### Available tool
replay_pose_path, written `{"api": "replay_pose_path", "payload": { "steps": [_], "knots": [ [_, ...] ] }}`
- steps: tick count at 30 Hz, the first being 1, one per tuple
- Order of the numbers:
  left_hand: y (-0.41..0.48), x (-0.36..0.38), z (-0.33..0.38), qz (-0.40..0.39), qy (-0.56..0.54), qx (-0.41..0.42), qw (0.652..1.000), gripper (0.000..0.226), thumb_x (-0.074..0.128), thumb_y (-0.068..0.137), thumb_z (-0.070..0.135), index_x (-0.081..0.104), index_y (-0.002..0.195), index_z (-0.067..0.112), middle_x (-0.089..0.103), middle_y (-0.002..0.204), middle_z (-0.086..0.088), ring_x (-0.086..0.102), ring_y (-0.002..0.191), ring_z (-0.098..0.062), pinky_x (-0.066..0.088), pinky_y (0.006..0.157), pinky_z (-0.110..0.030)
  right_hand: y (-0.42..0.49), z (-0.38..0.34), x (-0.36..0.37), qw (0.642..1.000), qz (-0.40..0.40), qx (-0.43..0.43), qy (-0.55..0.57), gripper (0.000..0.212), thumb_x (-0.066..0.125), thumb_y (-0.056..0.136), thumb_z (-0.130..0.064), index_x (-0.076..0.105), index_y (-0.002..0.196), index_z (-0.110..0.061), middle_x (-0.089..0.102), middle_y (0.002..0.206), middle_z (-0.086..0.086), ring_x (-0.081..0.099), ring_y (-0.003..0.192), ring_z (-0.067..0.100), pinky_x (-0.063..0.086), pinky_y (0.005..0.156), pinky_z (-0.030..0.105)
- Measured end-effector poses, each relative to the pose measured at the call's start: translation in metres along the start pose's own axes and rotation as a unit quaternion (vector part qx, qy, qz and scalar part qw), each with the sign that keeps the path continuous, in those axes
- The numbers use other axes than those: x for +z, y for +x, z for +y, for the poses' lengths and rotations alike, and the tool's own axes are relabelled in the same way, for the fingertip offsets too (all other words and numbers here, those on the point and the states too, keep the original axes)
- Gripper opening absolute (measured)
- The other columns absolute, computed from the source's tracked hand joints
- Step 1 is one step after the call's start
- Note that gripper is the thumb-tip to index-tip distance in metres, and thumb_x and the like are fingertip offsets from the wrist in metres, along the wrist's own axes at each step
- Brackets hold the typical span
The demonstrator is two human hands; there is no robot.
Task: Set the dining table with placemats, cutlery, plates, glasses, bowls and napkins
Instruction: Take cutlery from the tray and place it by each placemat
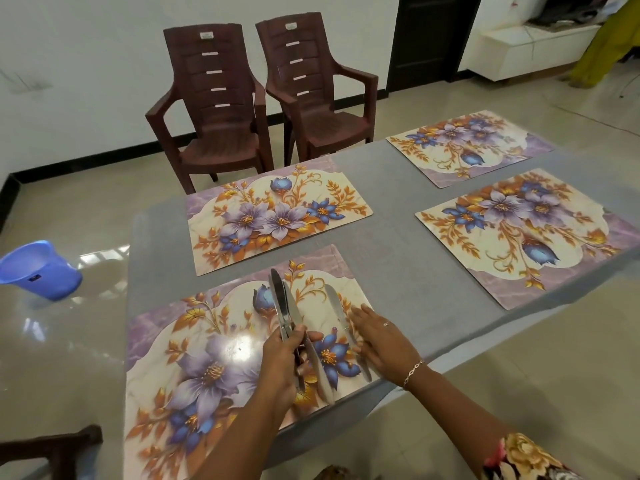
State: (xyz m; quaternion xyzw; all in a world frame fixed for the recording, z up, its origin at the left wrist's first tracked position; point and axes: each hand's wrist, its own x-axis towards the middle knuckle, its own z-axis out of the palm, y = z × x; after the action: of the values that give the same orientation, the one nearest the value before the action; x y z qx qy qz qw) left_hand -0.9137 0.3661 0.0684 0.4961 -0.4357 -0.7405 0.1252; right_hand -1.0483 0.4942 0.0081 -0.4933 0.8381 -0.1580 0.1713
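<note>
A grey rectangular worktop (391, 265) carries four floral purple-and-gold placemats (277, 216). Over the nearest placemat (207, 341), the person's left hand (282, 365) has its grip wrapped round a bundle of silver metal table knives (281, 299), blades pointing away. The right hand (381, 341), its grip flat and wide, presses a single silver knife (334, 304) lying along that placemat's right edge.
</note>
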Motion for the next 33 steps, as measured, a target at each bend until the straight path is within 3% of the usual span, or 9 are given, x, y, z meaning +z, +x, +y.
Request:
{"api": "replay_pose_path", "payload": {
  "steps": [2, 3, 4, 5, 12, 18, 23, 25, 33],
  "knots": [
    [0.000, 0.003, -0.002, 0.005, -0.008, -0.013, 1.000, 0.029, 0.047, 0.097, 0.023, 0.063, 0.093, 0.000, 0.065, 0.064, -0.004, 0.050, 0.058, -0.018, 0.019, 0.049, -0.014, 0.002, -0.003, 0.005, 0.998, -0.039, -0.017, -0.048, 0.081, 0.007, 0.086, -0.066, 0.019, 0.147, -0.014, 0.016, 0.155, 0.005, 0.014, 0.144, 0.023, 0.003, 0.112, 0.029],
    [-0.001, 0.005, -0.002, 0.001, -0.013, -0.017, 1.000, 0.030, 0.047, 0.097, 0.024, 0.063, 0.093, -0.001, 0.063, 0.059, -0.001, 0.047, 0.056, -0.017, -0.010, 0.084, -0.046, 0.003, -0.004, 0.005, 0.995, -0.052, -0.023, -0.076, 0.087, -0.004, 0.084, -0.067, 0.026, 0.145, -0.013, 0.024, 0.153, 0.006, 0.022, 0.142, 0.023, 0.006, 0.111, 0.031],
    [-0.001, 0.006, -0.002, -0.001, -0.013, -0.019, 1.000, 0.031, 0.047, 0.097, 0.024, 0.063, 0.094, -0.002, 0.062, 0.058, -0.001, 0.045, 0.055, -0.017, 0.039, 0.051, -0.019, 0.004, -0.002, 0.004, 0.993, -0.065, -0.022, -0.098, 0.088, -0.010, 0.086, -0.061, 0.041, 0.139, -0.013, 0.039, 0.146, 0.006, 0.037, 0.135, 0.022, 0.018, 0.109, 0.033],
    [-0.001, 0.006, -0.002, -0.001, -0.010, -0.018, 1.000, 0.031, 0.046, 0.098, 0.024, 0.063, 0.097, -0.002, 0.062, 0.062, -0.003, 0.044, 0.055, -0.016, 0.047, 0.086, -0.056, 0.005, -0.001, 0.003, 0.991, -0.079, -0.008, -0.105, 0.084, -0.011, 0.092, -0.053, 0.055, 0.128, -0.016, 0.054, 0.134, 0.003, 0.053, 0.123, 0.018, 0.033, 0.103, 0.032],
    [-0.004, 0.006, -0.006, 0.028, -0.005, 0.004, 1.000, 0.035, 0.045, 0.098, 0.025, 0.061, 0.109, -0.004, 0.065, 0.084, -0.012, 0.046, 0.051, -0.013, 0.038, 0.097, -0.058, 0.006, 0.004, 0.013, 0.989, -0.089, -0.022, -0.119, 0.074, -0.004, 0.097, -0.043, 0.065, 0.115, -0.024, 0.065, 0.119, -0.006, 0.064, 0.107, 0.011, 0.050, 0.087, 0.029],
    [-0.010, 0.023, -0.007, 0.012, -0.075, -0.012, 0.997, 0.027, 0.047, 0.097, 0.018, 0.058, 0.105, -0.005, 0.070, 0.074, -0.013, 0.056, 0.038, -0.014, 0.053, 0.049, -0.026, -0.001, -0.008, -0.001, 0.996, 0.025, -0.044, 0.077, 0.081, 0.007, 0.085, -0.067, 0.036, 0.141, -0.015, 0.022, 0.151, -0.004, 0.017, 0.139, 0.009, 0.012, 0.109, 0.018],
    [-0.014, 0.072, -0.008, -0.021, -0.085, -0.020, 0.996, 0.013, 0.056, 0.092, 0.012, 0.057, 0.099, 0.001, 0.055, 0.054, -0.007, 0.042, 0.028, -0.009, 0.037, 0.034, -0.016, -0.022, -0.001, -0.030, 0.946, 0.122, 0.041, 0.298, 0.035, 0.051, 0.081, -0.044, 0.070, 0.090, -0.016, 0.066, 0.078, -0.008, 0.058, 0.068, -0.003, 0.040, 0.065, 0.008],
    [-0.019, 0.100, -0.009, -0.038, -0.076, -0.020, 0.996, 0.007, 0.057, 0.091, 0.009, 0.057, 0.095, 0.003, 0.050, 0.056, -0.007, 0.038, 0.028, -0.009, 0.030, 0.032, -0.013, -0.033, 0.010, -0.044, 0.932, 0.128, 0.076, 0.331, 0.009, 0.063, 0.084, -0.029, 0.066, 0.079, -0.022, 0.063, 0.069, -0.011, 0.059, 0.068, -0.002, 0.044, 0.064, 0.010],
    [-0.028, 0.205, -0.019, -0.149, -0.017, -0.026, 0.988, 0.003, 0.057, 0.090, 0.005, 0.058, 0.094, 0.004, 0.049, 0.069, -0.007, 0.036, 0.037, -0.008, 0.026, 0.030, -0.017, -0.081, 0.081, -0.091, 0.866, 0.196, 0.177, 0.424, 0.017, 0.044, 0.094, -0.002, 0.047, 0.081, -0.011, 0.061, 0.060, 0.003, 0.052, 0.045, 0.009, 0.041, 0.047, 0.016]
  ]
}}
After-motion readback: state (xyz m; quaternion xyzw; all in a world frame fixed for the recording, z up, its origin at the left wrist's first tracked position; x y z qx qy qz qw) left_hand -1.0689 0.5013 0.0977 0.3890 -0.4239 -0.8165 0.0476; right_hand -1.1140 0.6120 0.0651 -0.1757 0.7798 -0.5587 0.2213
